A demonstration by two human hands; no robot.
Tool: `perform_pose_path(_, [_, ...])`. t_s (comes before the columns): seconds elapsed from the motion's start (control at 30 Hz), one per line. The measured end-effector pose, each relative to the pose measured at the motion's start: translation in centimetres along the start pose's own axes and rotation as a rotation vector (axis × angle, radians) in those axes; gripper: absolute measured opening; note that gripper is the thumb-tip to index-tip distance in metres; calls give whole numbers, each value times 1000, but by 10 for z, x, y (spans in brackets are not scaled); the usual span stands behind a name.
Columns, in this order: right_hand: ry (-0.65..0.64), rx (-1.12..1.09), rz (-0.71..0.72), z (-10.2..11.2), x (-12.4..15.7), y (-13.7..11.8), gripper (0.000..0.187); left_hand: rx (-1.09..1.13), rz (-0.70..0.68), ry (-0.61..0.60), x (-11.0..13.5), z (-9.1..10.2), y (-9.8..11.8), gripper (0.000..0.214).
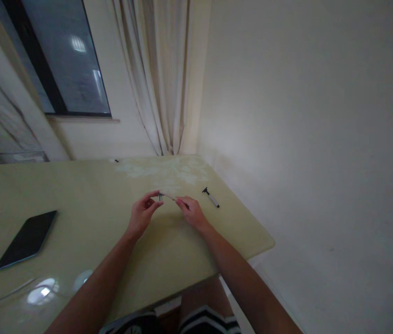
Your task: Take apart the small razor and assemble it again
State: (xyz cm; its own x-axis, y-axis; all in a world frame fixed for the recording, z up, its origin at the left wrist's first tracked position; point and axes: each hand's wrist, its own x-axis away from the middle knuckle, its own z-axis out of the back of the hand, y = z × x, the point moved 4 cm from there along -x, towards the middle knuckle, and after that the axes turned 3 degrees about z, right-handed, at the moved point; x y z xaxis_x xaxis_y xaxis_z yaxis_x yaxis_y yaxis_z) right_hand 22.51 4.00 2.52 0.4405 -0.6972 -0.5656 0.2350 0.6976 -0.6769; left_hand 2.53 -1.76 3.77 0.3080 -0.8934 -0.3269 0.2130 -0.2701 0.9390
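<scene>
Cropped forearms [102, 283], indistinct item [167, 196] between fingers [184, 200]

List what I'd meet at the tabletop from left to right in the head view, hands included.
Dark tablet-like slab, small black item near the far edge, left hand, small held item, right hand, razor-like tool.

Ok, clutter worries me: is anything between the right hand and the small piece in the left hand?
Only a thin strip in the right hand spans the gap to the small piece in the left hand; the grey-handled tool lies farther right.
</scene>
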Motion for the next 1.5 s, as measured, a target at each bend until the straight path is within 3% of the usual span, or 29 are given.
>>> perform_pose_path(0.07, [30, 4, -4, 1, 0, 1, 50, 12, 6, 10, 0, 1, 0, 55])
perform_pose_path(0.2, [-37, -8, 20, -1, 1, -1, 47, 18, 10, 36, 1, 2, 4, 58])
perform_pose_path(0.33, [22, 32, -10, 3, 0, -1, 49, 0, 17, 36, 1, 2, 7, 61])
perform_pose_path(0.47, [-36, -28, 43, 1, 0, -5, 45, 14, 16, 45, 1, 3, 7, 63])
perform_pose_path(0.6, [36, -9, 29, 3, 0, -3, 47, 2, 15, 51, 1, 4, 7, 61])
perform_pose_path(0.73, [-16, -32, 45, 1, 0, -3, 44, 10, 13, 35, 2, 3, 7, 60])
perform_pose_path(0.87, [53, 19, -7, 4, 0, 1, 44, 11, 14, 30, 2, 2, 6, 59])
perform_pose_path(1.0, [-10, 9, 45, 1, 0, 0, 42, 18, 20, 17, 1, 1, 4, 59])
perform_pose_path(1.13, [69, 61, -1, 4, 1, 1, 44, 16, 17, 11, 1, 1, 3, 58])
perform_pose_path(1.3, [-5, 11, 40, 2, 0, -3, 42, 21, 7, 4, 1, 0, 3, 58])
perform_pose_path(1.5, [49, 76, -9, 4, 0, -3, 43, 26, 25, 16, 2, 0, 3, 59])
